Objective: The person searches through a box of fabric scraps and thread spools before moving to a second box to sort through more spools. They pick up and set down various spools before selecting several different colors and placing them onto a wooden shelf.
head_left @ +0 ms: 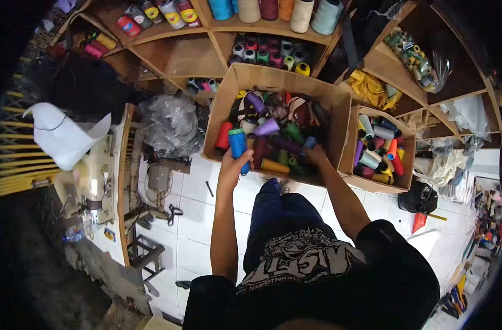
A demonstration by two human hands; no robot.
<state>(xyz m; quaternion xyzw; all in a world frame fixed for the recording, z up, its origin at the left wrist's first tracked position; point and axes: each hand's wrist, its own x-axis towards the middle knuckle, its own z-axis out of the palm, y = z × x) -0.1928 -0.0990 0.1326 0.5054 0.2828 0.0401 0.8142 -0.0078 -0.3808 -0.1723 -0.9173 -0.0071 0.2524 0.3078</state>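
Note:
My left hand (235,165) is wrapped round a blue thread spool (238,144) with a green top, held upright at the front left of a large cardboard box (273,77). Inside that box, toward the right, my right hand (316,156) has its fingers at a darker blue spool (310,143); its grip is partly hidden. Around them in the box lie a red spool (224,136), a purple spool (267,127), an orange-yellow spool (274,166) and several green and dark ones.
A smaller cardboard box (407,159) of mixed spools stands at the right. Wooden shelves (190,59) with spools rise behind. Left are a sewing machine (97,179) on a table and a stool (146,254). A black bag (417,199) lies on the floor.

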